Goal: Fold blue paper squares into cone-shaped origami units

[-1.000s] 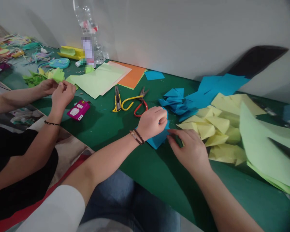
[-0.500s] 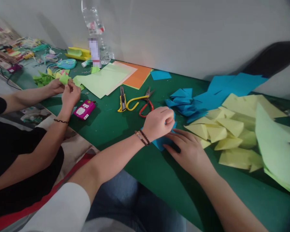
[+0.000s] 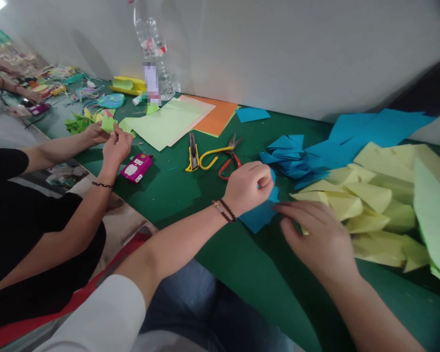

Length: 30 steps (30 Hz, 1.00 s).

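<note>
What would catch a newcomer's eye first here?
The left hand pinching a blue paper piece on the green table, with the right hand beside it. To the right lies a heap of yellow folded papers; behind the hands, scissors.

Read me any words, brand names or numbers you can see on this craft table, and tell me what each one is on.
No text can be read.
Clear plastic bottle: a red and white label band, print too small to read.
Object in front of the bottle: blurred out, unreadable.
Magenta device on the green table: white and yellow stickers, print too small to read.
Blue paper under the left hand and right hand: plain.
</note>
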{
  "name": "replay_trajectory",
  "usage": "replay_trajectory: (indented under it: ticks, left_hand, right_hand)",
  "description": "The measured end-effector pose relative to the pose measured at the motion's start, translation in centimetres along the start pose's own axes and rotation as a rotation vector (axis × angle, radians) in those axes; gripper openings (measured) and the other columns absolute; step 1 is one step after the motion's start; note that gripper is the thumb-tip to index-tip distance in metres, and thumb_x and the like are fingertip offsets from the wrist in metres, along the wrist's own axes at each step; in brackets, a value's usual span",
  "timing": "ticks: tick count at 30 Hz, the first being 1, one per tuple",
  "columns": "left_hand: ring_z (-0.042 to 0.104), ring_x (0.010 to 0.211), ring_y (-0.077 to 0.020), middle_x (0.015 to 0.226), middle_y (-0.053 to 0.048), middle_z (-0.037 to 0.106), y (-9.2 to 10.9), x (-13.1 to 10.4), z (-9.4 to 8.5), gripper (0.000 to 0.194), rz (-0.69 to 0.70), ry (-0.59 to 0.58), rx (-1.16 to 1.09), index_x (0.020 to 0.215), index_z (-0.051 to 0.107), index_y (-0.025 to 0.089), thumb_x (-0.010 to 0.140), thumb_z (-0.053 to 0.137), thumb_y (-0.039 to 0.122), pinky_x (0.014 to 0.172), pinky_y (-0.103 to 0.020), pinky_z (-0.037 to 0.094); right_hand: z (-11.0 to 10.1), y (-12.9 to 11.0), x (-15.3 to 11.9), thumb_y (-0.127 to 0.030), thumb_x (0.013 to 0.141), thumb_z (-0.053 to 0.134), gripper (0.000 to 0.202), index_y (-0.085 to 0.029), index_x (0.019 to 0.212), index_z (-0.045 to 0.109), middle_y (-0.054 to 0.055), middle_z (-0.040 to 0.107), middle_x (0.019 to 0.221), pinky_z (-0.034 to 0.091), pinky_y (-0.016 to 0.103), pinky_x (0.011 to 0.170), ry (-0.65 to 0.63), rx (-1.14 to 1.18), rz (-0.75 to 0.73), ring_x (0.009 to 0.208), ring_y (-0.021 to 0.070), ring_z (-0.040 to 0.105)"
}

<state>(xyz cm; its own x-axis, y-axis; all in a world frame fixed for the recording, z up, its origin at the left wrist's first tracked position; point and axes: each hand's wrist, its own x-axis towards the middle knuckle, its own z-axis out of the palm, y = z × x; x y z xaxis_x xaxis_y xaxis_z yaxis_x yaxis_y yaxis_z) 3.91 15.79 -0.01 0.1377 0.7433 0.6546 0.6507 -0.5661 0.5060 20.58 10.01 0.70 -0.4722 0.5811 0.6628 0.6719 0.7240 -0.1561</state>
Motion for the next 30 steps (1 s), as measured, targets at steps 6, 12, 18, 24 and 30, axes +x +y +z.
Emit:
replay_trajectory:
  ticks: [6, 12, 18, 24, 30]
  left_hand:
    - [0.046, 0.064, -0.0140, 0.062, 0.000, 0.039, 0.2, -0.2, 0.2, 0.034, 0.052, -0.022, -0.039, 0.064, 0.017, 0.024, 0.085, 0.040, 0.010, 0.063, -0.029, 0.041]
    - [0.045, 0.064, -0.0143, 0.062, 0.001, 0.037, 0.1, -0.4, 0.5, 0.035, 0.090, -0.001, -0.090, 0.064, 0.017, 0.024, 0.086, 0.042, 0.010, 0.062, -0.029, 0.039]
    - [0.035, 0.054, -0.0107, 0.057, 0.006, 0.029, -0.6, 0.6, 0.1, 0.044, -0.097, 0.234, -0.298, 0.061, 0.024, 0.023, 0.091, 0.055, 0.027, 0.056, -0.027, 0.032]
    - [0.035, 0.053, -0.0113, 0.056, 0.004, 0.032, -0.9, 1.0, -0.7, 0.053, -0.376, 0.238, -0.408, 0.059, 0.028, 0.021, 0.096, 0.043, 0.056, 0.054, -0.028, 0.030]
    - [0.054, 0.066, -0.0135, 0.066, 0.000, 0.054, -1.0, 1.0, -0.7, 0.039, -0.309, 0.089, -0.350, 0.066, 0.048, 0.021, 0.100, 0.043, 0.039, 0.067, -0.028, 0.044]
  right_hand:
    - [-3.9, -4.6, 3.7, -0.012, 0.080, 0.069, 0.047, -0.034, 0.121, 0.061, 0.003, 0.073, 0.094, 0.049, 0.035, 0.072, 0.092, -0.074, -0.159, 0.081, 0.0219, 0.068]
    - [-6.4, -7.1, 5.7, -0.025, 0.091, 0.060, 0.018, -0.032, 0.107, 0.065, -0.006, 0.064, 0.061, 0.044, 0.026, 0.053, 0.046, 0.174, 0.135, 0.052, 0.0120, 0.058]
    - [-4.1, -0.9, 4.1, -0.037, 0.091, 0.057, 0.027, -0.025, 0.114, 0.066, 0.004, 0.072, 0.087, 0.050, 0.035, 0.067, -0.120, -0.057, 0.236, 0.073, 0.0215, 0.064]
    - [0.3, 1.9, 2.3, -0.050, 0.081, 0.063, 0.056, -0.011, 0.120, 0.063, 0.017, 0.070, 0.106, 0.047, 0.049, 0.088, -0.533, -0.203, 0.336, 0.103, 0.0371, 0.060]
    - [1.6, 2.2, 1.7, -0.043, 0.078, 0.067, 0.042, -0.016, 0.109, 0.064, 0.012, 0.068, 0.090, 0.048, 0.042, 0.073, -0.522, -0.139, 0.456, 0.090, 0.0316, 0.062]
